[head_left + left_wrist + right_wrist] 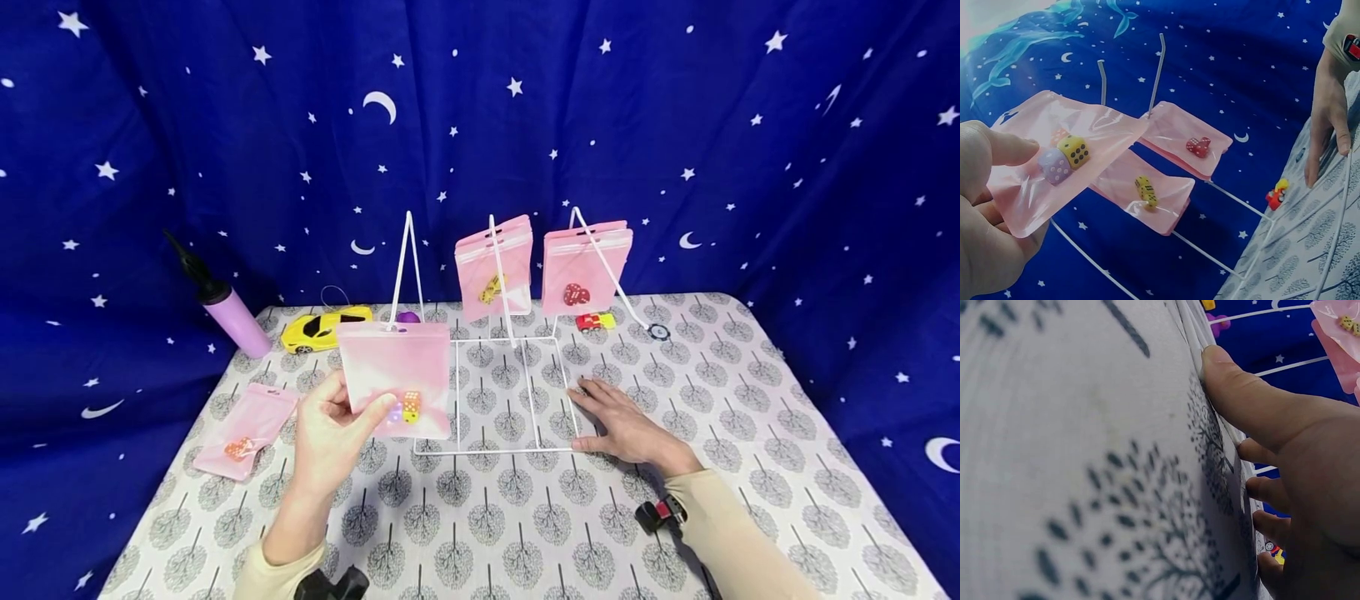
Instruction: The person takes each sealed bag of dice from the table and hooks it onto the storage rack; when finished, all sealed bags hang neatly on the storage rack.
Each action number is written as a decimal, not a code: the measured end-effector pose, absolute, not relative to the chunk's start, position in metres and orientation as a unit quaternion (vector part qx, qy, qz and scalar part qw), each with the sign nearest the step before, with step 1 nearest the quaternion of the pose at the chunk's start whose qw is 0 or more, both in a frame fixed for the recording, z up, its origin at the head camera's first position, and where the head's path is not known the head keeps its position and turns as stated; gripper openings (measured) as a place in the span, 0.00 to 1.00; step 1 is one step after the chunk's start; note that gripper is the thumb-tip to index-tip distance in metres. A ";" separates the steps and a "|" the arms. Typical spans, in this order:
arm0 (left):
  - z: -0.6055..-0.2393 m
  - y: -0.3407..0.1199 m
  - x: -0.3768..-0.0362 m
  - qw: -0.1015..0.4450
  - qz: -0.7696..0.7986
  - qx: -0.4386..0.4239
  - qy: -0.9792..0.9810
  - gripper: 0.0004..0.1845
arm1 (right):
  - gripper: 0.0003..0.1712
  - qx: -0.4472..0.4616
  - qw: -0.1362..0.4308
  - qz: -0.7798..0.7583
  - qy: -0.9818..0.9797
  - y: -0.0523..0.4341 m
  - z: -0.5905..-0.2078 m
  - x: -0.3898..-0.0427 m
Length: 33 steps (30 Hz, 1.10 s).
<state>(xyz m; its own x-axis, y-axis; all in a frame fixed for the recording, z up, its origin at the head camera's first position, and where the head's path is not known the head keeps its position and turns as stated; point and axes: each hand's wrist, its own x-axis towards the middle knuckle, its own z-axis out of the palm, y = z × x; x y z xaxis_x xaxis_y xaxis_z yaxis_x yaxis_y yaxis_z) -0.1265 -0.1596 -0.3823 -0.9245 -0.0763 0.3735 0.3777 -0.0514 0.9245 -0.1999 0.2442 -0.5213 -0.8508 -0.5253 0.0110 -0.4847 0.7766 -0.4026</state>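
At centre frame, our left hand (330, 433) pinches a dice pouch (396, 379) near the wire rack (495, 392), which our right hand (622, 425) steadies with flat fingers; a loose pinch could drop the pouch short of its hook.

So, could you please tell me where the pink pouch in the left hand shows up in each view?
Head: pink pouch left of centre, pinched by the left hand.
Left wrist: upper left, dice inside.
Right wrist: only pink at the top right corner; which pouch, unclear.
Shared landmark: white wire rack, pressed by the right hand.
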 end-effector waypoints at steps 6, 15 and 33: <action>-0.385 -0.158 -0.129 0.160 -0.702 -0.070 -0.691 0.15 | 0.51 -0.270 0.052 -0.199 0.941 0.245 -0.521 -0.200; -0.392 -0.157 -0.142 0.155 -0.680 -0.032 -0.716 0.16 | 0.51 -0.274 0.049 -0.198 0.940 0.245 -0.520 -0.201; -0.398 -0.154 -0.197 0.173 -0.681 -0.027 -0.711 0.16 | 0.51 -0.274 0.048 -0.198 0.940 0.244 -0.519 -0.200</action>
<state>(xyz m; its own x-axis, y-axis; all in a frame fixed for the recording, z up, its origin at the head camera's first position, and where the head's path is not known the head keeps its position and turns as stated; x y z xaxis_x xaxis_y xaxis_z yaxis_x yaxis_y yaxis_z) -0.1971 -0.1540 -0.3983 -0.9383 -0.1973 0.2841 0.2753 0.0713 0.9587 -0.2000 0.2443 -0.5191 -0.8454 -0.5338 0.0178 -0.4955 0.7714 -0.3992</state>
